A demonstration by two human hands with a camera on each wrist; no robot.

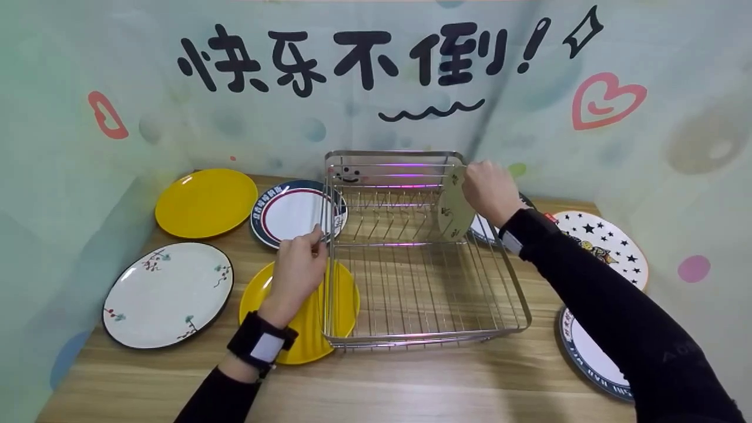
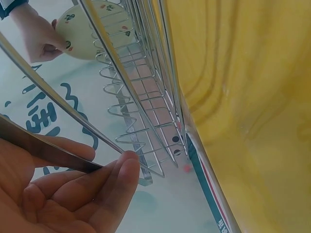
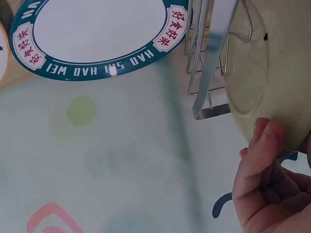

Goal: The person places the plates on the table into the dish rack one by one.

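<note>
A wire dish rack (image 1: 432, 337) stands on the wooden table. My left hand (image 1: 298, 267) is at its left side; in the left wrist view the fingers (image 2: 124, 179) curl round the flat metal top rim. My right hand (image 1: 492, 191) pinches the upper edge of a pale yellow-green plate (image 1: 452, 205) with small dark motifs. That plate stands upright at the rack's back right, beside the row of wire dividers (image 1: 390, 223). From the right wrist view, the plate's underside (image 3: 272, 63) shows, with its lower part beyond the frame.
On the left lie a yellow plate (image 1: 205, 202), a white floral plate (image 1: 167, 296), a blue-rimmed plate (image 1: 288, 214) and another yellow plate (image 1: 299, 346). To the right are a star-patterned plate (image 1: 623, 247) and a blue-rimmed plate (image 1: 593, 358), partly under my sleeve. A printed cloth (image 1: 352, 111) hangs behind.
</note>
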